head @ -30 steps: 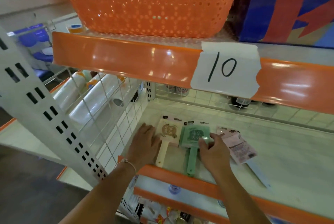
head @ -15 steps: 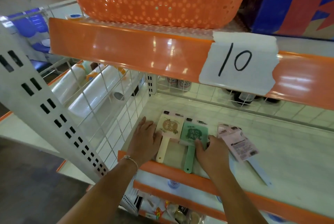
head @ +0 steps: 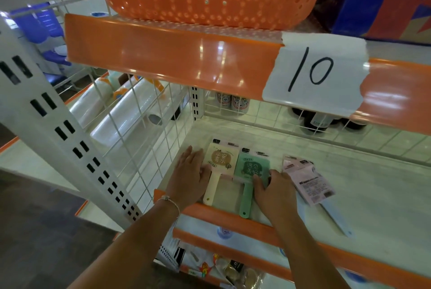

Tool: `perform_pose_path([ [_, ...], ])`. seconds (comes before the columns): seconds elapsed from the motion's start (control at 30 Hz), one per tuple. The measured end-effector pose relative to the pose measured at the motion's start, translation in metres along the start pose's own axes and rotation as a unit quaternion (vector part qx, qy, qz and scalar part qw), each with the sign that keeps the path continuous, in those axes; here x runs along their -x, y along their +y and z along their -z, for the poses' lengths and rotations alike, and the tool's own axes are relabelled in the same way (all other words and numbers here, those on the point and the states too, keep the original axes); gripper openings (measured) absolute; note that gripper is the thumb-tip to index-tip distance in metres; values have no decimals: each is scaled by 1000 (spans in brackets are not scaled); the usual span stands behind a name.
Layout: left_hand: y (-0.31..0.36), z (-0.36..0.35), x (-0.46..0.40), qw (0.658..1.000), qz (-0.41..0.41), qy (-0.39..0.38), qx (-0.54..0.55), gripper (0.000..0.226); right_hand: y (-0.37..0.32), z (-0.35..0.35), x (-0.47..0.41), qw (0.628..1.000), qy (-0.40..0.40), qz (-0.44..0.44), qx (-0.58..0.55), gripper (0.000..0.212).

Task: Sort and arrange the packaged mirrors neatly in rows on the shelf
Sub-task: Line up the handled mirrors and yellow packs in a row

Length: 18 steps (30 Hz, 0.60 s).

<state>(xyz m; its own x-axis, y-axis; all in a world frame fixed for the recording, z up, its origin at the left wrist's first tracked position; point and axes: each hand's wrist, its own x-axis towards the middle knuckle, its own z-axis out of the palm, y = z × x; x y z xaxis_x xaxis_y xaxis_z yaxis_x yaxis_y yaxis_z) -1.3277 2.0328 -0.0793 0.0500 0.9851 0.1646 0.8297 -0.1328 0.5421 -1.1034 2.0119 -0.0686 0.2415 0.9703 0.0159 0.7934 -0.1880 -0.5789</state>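
Right hand slid lower beside green mirror.

I read a handwritten "10" on the white paper label taped to the upper shelf's orange edge strip.

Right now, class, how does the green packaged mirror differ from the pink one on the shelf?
The green mirror lies face up and square to the shelf edge; the pink mirror shows its printed back label and lies askew. The right hand touches the green mirror, not the pink one. Both are flat, handled and packaged.
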Motion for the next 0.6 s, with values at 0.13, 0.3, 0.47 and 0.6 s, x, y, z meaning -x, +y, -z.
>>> perform_pose_path([
  [0.13,-1,0,1,999,-42,-15,1,52,1,-3,-2,1000,-1,2,-14,31],
  [0.3,0,2,1,999,-52,-14,7,47,4,-8,-3,999,11,4,-48,27],
  [0.47,2,2,1,999,-47,-13,14,44,3,-7,0,999,17,7,-34,27],
  [0.6,2,3,2,999,-42,-17,23,45,4,-6,0,1000,6,7,-26,28],
])
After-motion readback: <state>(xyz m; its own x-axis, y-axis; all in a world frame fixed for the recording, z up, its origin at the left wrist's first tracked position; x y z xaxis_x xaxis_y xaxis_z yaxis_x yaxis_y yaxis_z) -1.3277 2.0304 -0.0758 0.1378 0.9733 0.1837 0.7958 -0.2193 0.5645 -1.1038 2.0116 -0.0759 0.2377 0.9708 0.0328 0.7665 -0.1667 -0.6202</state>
